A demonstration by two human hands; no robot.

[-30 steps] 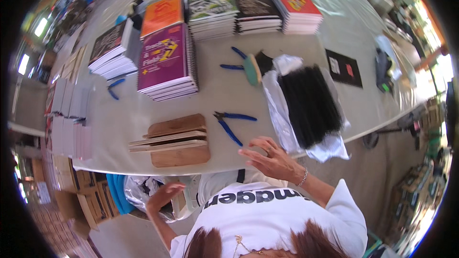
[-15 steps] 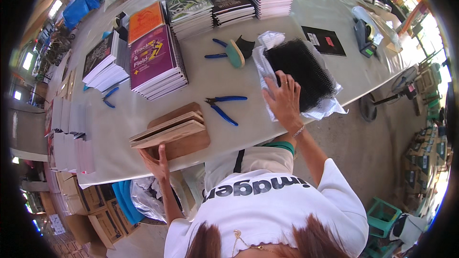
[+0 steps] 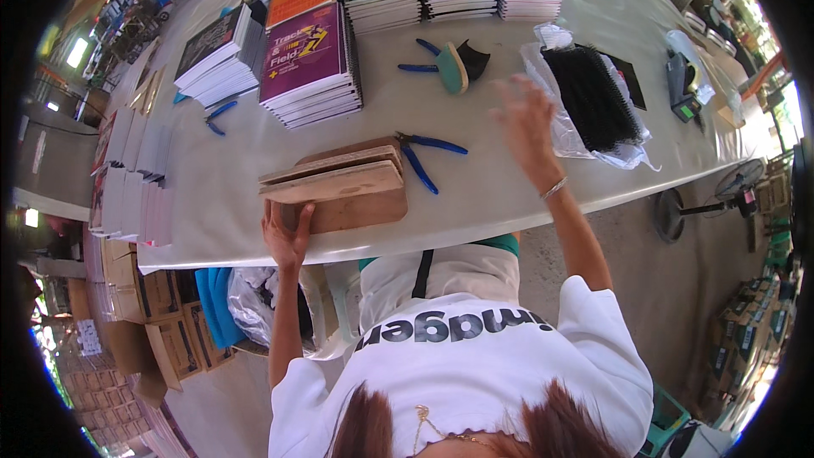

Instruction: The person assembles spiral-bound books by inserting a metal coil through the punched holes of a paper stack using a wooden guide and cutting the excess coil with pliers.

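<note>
A wooden holder (image 3: 343, 182), with two upright boards and a slot between them on a flat base, stands at the table's near edge. My left hand (image 3: 288, 233) grips its left end, thumb against the front board. My right hand (image 3: 527, 123) is raised over the table, its fingers smeared by motion; whether it holds anything cannot be made out. Just right of it lies a pile of black plastic binding coils (image 3: 589, 97) on a crumpled white plastic bag (image 3: 564, 140). Blue-handled cutters (image 3: 428, 157) lie beside the holder's right end.
Stacks of spiral-bound notebooks (image 3: 309, 59) line the table's far left. A green oval pad (image 3: 452, 68) lies with another blue-handled tool (image 3: 420, 68). Small blue pliers (image 3: 220, 117) rest at left. A tape dispenser (image 3: 682, 89) stands at right; a fan (image 3: 729, 191) is beyond the edge.
My right hand has come off the coils and moved left, away from the bag. My left hand stays at the holder. The whole view has shifted a little.
</note>
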